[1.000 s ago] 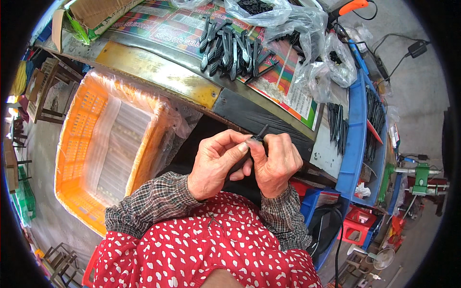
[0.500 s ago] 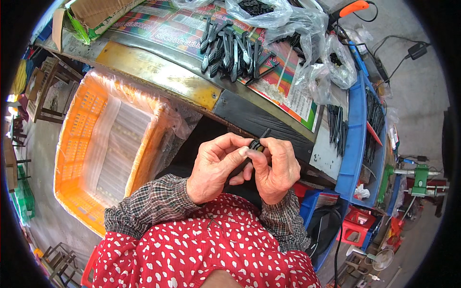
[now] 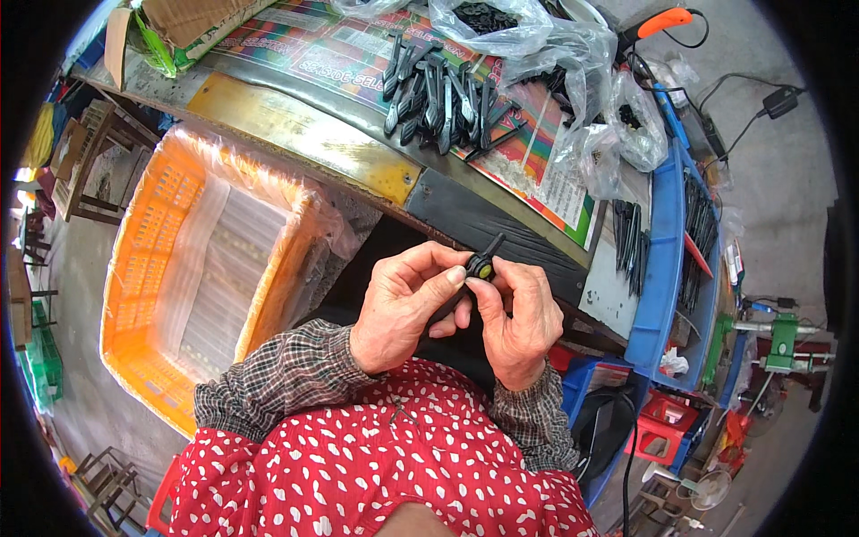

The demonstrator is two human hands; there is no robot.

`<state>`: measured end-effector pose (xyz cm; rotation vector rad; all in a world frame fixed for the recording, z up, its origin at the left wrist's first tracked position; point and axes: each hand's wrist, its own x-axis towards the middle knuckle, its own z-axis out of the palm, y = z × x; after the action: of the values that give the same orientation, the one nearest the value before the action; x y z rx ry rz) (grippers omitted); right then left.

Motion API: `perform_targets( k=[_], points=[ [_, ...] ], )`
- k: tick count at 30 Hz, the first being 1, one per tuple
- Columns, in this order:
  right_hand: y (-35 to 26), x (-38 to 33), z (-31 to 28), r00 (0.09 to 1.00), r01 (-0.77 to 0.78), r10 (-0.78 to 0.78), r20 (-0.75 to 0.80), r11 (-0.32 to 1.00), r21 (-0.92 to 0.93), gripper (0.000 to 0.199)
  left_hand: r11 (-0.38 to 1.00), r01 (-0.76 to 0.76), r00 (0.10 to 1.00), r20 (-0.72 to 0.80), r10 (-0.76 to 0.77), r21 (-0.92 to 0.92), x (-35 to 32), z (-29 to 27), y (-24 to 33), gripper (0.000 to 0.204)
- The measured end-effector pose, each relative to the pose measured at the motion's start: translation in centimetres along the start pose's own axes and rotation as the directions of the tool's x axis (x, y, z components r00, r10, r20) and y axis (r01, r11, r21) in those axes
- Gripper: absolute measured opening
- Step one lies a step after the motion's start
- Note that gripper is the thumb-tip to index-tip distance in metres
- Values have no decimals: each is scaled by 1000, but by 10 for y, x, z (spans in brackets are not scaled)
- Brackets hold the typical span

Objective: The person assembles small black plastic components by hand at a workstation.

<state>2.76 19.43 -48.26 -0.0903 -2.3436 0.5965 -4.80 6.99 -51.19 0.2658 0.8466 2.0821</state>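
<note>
A small black plastic part (image 3: 484, 265) with a round yellow-green centre and a thin pointed stem sits at my fingertips, just in front of the table's near edge. My left hand (image 3: 398, 309) is closed, pinching it between thumb and fingers. From the other side, my right hand (image 3: 521, 324) holds its thumb and forefinger against the same part. Its lower end is hidden by my left fingers. Beyond my hands, a heap of black, handle-shaped plastic pieces (image 3: 445, 107) lies on a colourful printed sheet (image 3: 349, 72).
An orange basket lined with clear plastic (image 3: 152, 259) stands at the left. Clear bags of black parts (image 3: 573, 58) lie at the far right. Thin black pieces (image 3: 631, 246) rest beside a blue bin (image 3: 658, 259). An orange-handled tool (image 3: 662, 18) is behind, and a cardboard box (image 3: 183, 27) far left.
The black part now shows its yellow-green round face and its stem points up more. My right thumb and forefinger have parted slightly around it. The view has shifted a little.
</note>
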Motion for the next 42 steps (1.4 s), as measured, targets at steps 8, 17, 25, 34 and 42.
perform_targets(
  k=[8, 17, 25, 34, 42],
  points=[
    [7, 3, 8, 998, 44, -33, 49, 972, -229, 28, 1000, -5, 1000, -28, 6, 7, 2, -2, -1, 17],
    [6, 3, -2, 945, -326, 307, 113, 913, 246, 66, 1000, 20, 999, -29, -20, -16, 1, -2, 1, 18],
    [7, 7, 7, 928, -371, 337, 159, 876, 307, 65, 997, -16, 1000, 6, 16, 75, 0, 2, -2, 17],
    [-8, 2, -5, 861, -506, 418, 289, 754, 419, 70, 992, -6, 999, -41, 12, 127, -4, 6, 0, 18],
    [-10, 9, -11, 878, -479, 398, 266, 726, 493, 61, 989, -11, 1000, -20, 14, 146, -7, 10, 4, 17]
  ],
)
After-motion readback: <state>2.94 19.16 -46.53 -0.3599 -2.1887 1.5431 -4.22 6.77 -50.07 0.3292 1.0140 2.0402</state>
